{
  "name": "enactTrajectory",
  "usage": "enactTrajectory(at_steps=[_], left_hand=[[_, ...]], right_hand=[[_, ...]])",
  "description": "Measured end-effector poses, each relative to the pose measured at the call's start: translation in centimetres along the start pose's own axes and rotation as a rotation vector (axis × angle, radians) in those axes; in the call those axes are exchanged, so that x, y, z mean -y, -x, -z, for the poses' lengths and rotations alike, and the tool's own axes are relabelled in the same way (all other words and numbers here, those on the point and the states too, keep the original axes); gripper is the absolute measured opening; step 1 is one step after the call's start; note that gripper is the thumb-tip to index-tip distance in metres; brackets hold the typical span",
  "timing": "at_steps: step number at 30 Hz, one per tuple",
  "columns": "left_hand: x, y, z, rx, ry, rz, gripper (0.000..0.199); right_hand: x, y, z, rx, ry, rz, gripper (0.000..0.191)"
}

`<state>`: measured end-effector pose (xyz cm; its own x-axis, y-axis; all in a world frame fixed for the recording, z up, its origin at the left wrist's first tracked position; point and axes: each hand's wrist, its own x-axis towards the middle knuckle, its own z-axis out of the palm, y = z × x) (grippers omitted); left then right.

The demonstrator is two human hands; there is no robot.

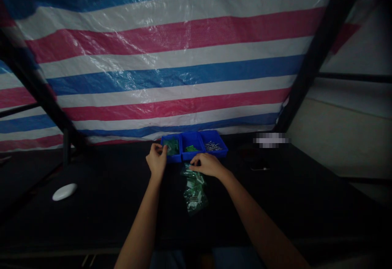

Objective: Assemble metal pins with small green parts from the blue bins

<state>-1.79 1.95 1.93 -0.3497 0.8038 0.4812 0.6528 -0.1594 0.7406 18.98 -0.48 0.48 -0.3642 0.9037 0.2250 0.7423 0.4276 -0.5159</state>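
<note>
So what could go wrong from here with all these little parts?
The left hand is right by the left blue tray, so a knock might shift the trays and spill the loose metal pins from the open right tray. The right hand could also scatter the small green-filled plastic bags.

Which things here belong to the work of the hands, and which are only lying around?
In the work: left hand, right hand, blue plastic bins, metal pins, clear bags of green parts.

Only lying around: white oval object, striped tarpaulin.
</note>
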Motion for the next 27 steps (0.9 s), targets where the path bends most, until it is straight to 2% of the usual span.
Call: enactTrajectory(at_steps=[3,8,11,15,21,27], left_hand=[[-0.4,0.2,-0.1,0.007,-0.095,-0.067,0.021],[-0.3,0.2,-0.2,-0.015,-0.107,-0.129,0.020],[0.0,0.1,-0.2,-0.075,-0.060,-0.142,0.020],[0.4,-0.1,-0.3,-0.162,-0.047,-0.096,0.019],[0.0,0.5,-0.7,-0.062,-0.158,-0.099,0.018],[-0.5,1.0,-0.8,-0.030,-0.256,-0.161,0.022]], right_hand=[[0.4,0.1,0.0,0.042,0.077,0.015,0.032],[0.4,0.3,-0.3,0.008,0.119,0.034,0.041],[0.2,0.3,-0.6,0.007,0.124,0.013,0.045],[0.1,0.3,-0.7,0.018,0.126,-0.021,0.047],[0.1,0.3,-0.8,0.020,0.098,-0.062,0.046],[0.1,0.2,-0.6,0.049,0.022,-0.082,0.045]])
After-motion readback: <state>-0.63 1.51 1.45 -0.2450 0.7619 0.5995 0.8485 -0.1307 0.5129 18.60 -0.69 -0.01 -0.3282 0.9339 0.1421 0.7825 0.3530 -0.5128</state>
